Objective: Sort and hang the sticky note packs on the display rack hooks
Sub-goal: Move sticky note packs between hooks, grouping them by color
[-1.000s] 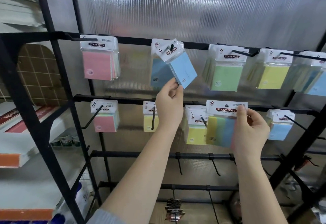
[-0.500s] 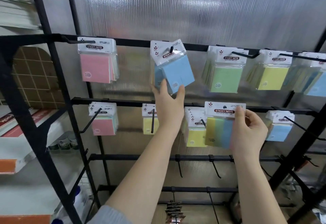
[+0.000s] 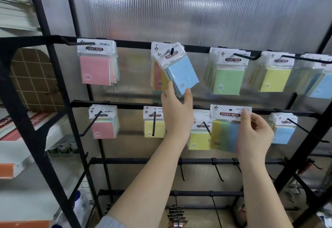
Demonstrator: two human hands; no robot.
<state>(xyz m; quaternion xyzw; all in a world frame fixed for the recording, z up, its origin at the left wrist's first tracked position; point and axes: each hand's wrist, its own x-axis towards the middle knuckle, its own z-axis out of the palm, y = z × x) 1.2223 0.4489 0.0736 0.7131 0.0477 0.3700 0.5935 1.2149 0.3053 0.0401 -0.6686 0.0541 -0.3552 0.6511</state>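
The left hand (image 3: 177, 112) is reaching up under the blue pack (image 3: 181, 74), thumb and fingertips pinching its lower corner while the pack's header is hanging on the top-row hook (image 3: 171, 50). A second ago this pack was tilted further out from the ones behind it; it is now sitting closer in but still skewed, and a multicolour pack (image 3: 158, 76) is showing behind it where only blue showed before, so the hook seems to be carrying mixed colours and the sorting here is probably not finished. The right hand (image 3: 254, 135) is gripping the striped pack (image 3: 227, 130) along its right edge, thumb over the front and fingers curled behind, holding it free in front of the second rail, just beside the yellow packs (image 3: 198, 139), not yet on any hook; it has barely shifted. Each pack is looking like a square pad of pastel paper in a glossy, crinkling clear sleeve with a white card header printed "STICKY NOTE". The rack (image 3: 125, 104) is made of matte black square bars with thin upturned wire hooks, set before a ribbed translucent panel (image 3: 179, 12).
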